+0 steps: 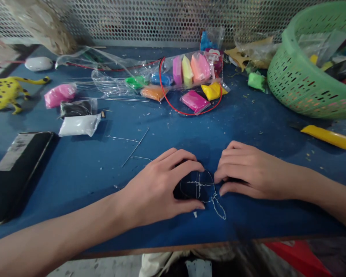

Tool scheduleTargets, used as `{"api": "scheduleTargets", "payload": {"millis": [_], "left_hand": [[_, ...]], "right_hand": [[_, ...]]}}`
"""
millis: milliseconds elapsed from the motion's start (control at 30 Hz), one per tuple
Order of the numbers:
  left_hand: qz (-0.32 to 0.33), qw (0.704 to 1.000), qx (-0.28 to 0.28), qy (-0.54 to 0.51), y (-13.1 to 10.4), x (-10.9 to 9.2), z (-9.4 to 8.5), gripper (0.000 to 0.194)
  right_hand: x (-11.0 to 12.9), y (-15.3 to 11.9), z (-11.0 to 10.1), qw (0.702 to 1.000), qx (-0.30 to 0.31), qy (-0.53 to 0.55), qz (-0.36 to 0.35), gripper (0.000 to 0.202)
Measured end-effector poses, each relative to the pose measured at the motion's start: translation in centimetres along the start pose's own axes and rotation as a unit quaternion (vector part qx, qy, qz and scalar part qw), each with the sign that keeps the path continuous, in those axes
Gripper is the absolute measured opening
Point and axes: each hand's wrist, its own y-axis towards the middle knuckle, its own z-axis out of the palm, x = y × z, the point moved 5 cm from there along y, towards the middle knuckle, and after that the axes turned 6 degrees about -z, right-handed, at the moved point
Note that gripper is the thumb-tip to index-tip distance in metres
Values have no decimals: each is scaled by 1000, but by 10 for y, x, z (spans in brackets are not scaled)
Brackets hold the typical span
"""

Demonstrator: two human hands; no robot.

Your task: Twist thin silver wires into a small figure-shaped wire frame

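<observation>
Black clay, a dark flat lump, lies near the front edge of the blue counter, with a thin wire frame pressed across its top and a twisted tail of that wire trailing toward the edge. My left hand curls over the lump's left side, grip half closed, fingertips and thumb pinching its rim. My right hand lies just to its right, fingers bent, tips touching the wire and the clay's edge; how firmly it holds I cannot tell. Loose wires lie behind my left hand. Toward the back edge sit clay packets; a green basket fills the back right corner.
</observation>
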Motion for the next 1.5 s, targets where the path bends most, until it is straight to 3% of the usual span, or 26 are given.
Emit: {"api": "scheduleTargets", "payload": {"millis": [467, 800, 1000, 1167, 1500], "left_hand": [[-12, 1000, -3, -18, 1, -1, 1, 52], [-39, 999, 0, -21, 0, 0, 2, 50], [-9, 999, 1, -33, 0, -1, 1, 48], [28, 999, -7, -19, -1, -4, 0, 59], [116, 992, -49, 24, -3, -11, -4, 46]], "right_hand": [[15, 5, 4, 990, -53, -124, -25, 19], [12, 6, 6, 993, -54, -104, -22, 18], [13, 7, 4, 991, -59, -120, -30, 18], [15, 7, 2, 987, -50, -152, -31, 17], [13, 9, 3, 990, -67, -125, -25, 20]]}}
